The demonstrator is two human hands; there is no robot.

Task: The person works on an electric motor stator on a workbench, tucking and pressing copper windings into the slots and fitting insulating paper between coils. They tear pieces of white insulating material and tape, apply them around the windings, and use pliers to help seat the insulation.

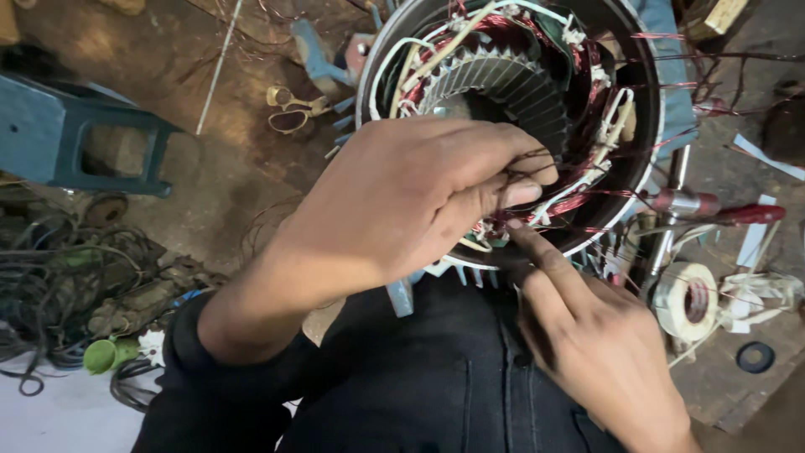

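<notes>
The left hand (pixel 402 201) pinched thin copper wire (pixel 513 172) at the motor's (pixel 511 84) lower rim; just below, the right hand (pixel 595 335) pressed one fingertip against the winding, gripping nothing.

A single head-worn camera looked steeply down from just above the person's lap, very close to the left hand (pixel 402 197) and right hand (pixel 599 335). It faced forward over the motor stator (pixel 520 92), which filled the upper middle, with the workshop floor (pixel 226 176) spreading beyond to the left.
</notes>
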